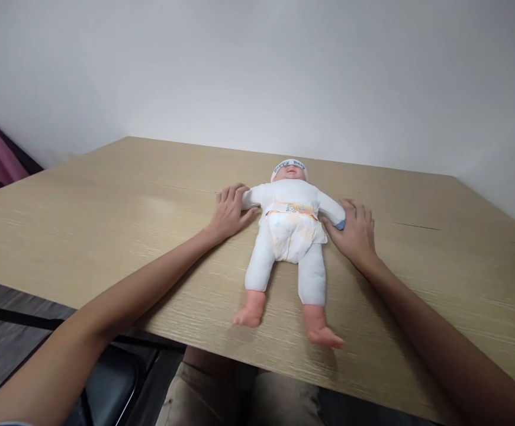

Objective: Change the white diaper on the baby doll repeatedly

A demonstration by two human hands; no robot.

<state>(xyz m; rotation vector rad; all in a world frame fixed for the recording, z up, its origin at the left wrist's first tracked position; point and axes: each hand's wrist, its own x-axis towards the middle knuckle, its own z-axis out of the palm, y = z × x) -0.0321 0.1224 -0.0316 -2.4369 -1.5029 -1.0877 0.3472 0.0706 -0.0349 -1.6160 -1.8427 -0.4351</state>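
A baby doll (293, 195) lies on its back on the wooden table, its head away from me and its feet toward me. It has a white cloth body, a white cap with blue lettering, and pink feet. A white diaper (292, 236) with a printed orange waistband is wrapped around its hips. My left hand (231, 212) is curled over the end of the doll's arm on the left, thumb beside its waist. Around the other arm's end, near a blue patch, my right hand (353, 231) is closed, its thumb near the diaper's side. Both doll hands are hidden.
The light wooden table (106, 236) reaches back to a plain white wall (257, 77). At the far left stands something pink with black edges (0, 151). A dark folding chair or stool (110, 378) is below the near edge at left.
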